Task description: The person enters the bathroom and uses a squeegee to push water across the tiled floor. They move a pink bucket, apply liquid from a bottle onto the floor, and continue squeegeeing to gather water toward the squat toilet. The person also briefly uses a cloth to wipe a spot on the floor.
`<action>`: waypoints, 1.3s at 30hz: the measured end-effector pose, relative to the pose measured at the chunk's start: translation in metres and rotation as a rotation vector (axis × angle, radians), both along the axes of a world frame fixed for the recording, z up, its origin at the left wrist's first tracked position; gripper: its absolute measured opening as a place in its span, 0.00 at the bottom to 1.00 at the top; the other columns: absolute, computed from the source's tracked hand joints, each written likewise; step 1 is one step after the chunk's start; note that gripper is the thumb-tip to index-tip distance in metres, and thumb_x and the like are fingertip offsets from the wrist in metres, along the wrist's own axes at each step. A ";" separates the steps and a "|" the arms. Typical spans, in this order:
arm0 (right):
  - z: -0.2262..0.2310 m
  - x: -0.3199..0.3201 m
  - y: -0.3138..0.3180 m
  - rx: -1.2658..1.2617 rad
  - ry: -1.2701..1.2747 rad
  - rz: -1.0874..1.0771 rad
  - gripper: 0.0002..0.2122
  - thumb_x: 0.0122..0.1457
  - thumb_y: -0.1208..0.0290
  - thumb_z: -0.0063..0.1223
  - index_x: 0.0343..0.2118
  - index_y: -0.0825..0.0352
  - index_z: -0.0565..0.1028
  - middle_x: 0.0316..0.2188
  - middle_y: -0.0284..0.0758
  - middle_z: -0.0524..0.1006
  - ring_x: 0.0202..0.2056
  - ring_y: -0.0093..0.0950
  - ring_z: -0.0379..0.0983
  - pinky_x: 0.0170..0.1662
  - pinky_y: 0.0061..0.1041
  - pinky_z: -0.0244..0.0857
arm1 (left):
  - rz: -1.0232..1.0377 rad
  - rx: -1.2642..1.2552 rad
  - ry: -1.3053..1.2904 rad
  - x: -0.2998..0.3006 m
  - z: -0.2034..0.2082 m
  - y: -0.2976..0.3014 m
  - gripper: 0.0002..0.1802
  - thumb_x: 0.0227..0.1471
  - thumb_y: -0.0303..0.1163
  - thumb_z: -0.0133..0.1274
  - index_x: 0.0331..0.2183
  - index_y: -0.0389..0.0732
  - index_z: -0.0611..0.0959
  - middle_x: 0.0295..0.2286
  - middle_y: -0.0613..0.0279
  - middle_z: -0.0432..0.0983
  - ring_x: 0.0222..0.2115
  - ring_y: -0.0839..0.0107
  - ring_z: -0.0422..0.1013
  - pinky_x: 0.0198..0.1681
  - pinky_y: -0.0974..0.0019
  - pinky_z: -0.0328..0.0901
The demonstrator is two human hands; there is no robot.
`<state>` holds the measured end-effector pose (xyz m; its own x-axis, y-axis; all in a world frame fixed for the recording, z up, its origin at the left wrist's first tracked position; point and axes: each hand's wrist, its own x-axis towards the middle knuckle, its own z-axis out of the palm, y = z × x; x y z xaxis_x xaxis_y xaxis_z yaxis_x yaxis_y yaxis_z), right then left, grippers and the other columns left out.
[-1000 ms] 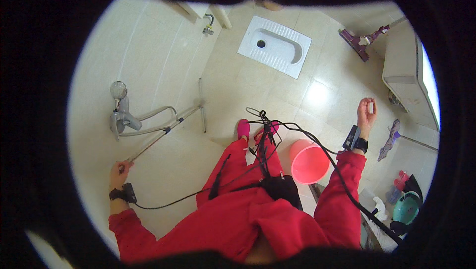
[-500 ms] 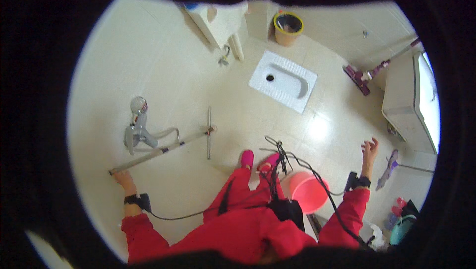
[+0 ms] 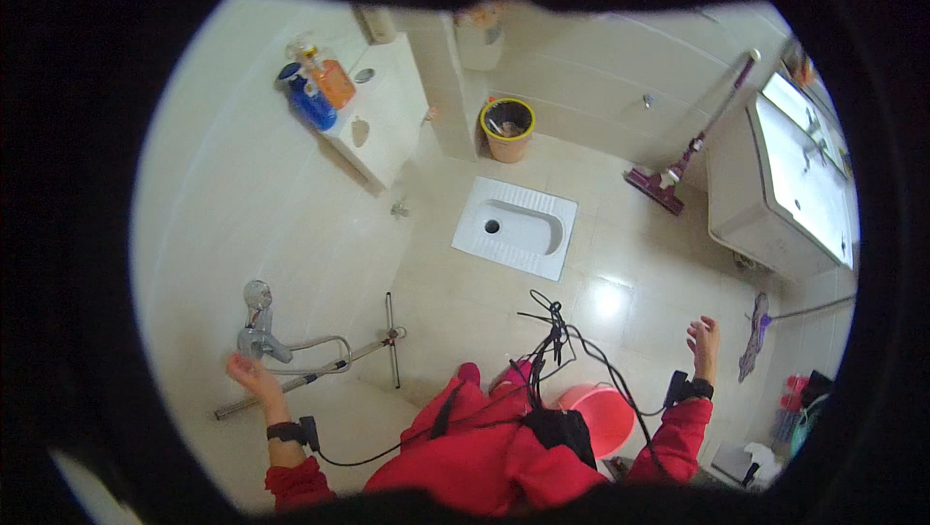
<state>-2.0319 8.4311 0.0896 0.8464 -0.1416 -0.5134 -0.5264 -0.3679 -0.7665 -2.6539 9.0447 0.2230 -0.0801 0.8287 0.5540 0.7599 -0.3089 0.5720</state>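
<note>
The squeegee handle [image 3: 291, 385], a long pale metal pole, lies low on the left against the tiled wall, running from near the left hand out to a thin crossbar [image 3: 390, 339] at its far right end. The left hand [image 3: 247, 372] reaches up at that pole beside the chrome shower tap [image 3: 260, 336]; its fingers look loosely spread and close to the pole, but whether they actually grip it I cannot tell (the hand is small and a little blurred). A dark band sits on that wrist, with a black cable trailing back toward the red clothing.

The right hand [image 3: 703, 339] is raised on the right side, well apart from the pole, fingers open and holding nothing. It also wears a dark wrist device.

Just near the person's feet stands a pink-red bucket [image 3: 599, 416], partly hidden behind a tangle of black cables. Farther off in the middle of the floor is a white squat toilet pan [image 3: 516, 227]. Beyond it, against the far wall, sits a yellow waste bin [image 3: 508, 130]. To the far left a white ledge [image 3: 383, 128] carries a blue bottle [image 3: 310, 104] and an orange bottle [image 3: 334, 82]. On the right a purple-headed mop [image 3: 668, 181] leans against the wall beside a white washing machine [image 3: 780, 196].
</note>
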 end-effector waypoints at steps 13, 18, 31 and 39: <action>0.030 0.020 0.008 0.124 -0.224 0.218 0.07 0.54 0.66 0.50 0.29 0.63 0.72 0.26 0.27 0.73 0.30 0.17 0.68 0.31 0.18 0.62 | -0.717 -0.043 0.224 0.311 -0.006 0.000 0.03 0.47 0.25 0.49 0.28 0.36 0.74 0.27 0.61 0.69 0.31 0.67 0.64 0.36 0.68 0.61; 0.053 0.043 0.028 0.098 -0.137 0.027 0.09 0.55 0.61 0.48 0.31 0.61 0.71 0.30 0.27 0.73 0.33 0.18 0.69 0.34 0.20 0.62 | -0.991 -0.019 0.222 0.461 0.017 0.046 0.05 0.47 0.25 0.49 0.31 0.39 0.76 0.29 0.60 0.71 0.33 0.65 0.64 0.37 0.66 0.61; 0.079 0.127 0.257 0.116 0.024 -0.198 0.06 0.56 0.67 0.47 0.31 0.63 0.70 0.29 0.27 0.72 0.29 0.17 0.69 0.29 0.16 0.62 | -1.126 -0.280 0.300 0.901 -0.018 0.365 0.18 0.45 0.33 0.51 0.41 0.42 0.75 0.38 0.53 0.69 0.38 0.58 0.64 0.44 0.58 0.58; 0.059 0.141 0.323 0.114 0.127 -0.312 0.05 0.56 0.68 0.48 0.31 0.63 0.70 0.29 0.27 0.73 0.28 0.17 0.69 0.26 0.15 0.63 | -1.144 0.213 0.389 1.063 -0.046 0.463 0.20 0.46 0.38 0.50 0.43 0.43 0.75 0.35 0.51 0.70 0.37 0.56 0.67 0.40 0.59 0.63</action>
<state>-1.8910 8.7542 0.1490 0.7000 -0.3194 -0.6387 -0.6935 -0.0904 -0.7148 -1.5908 9.5073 0.1771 0.8351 0.2028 0.5114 0.0984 -0.9697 0.2238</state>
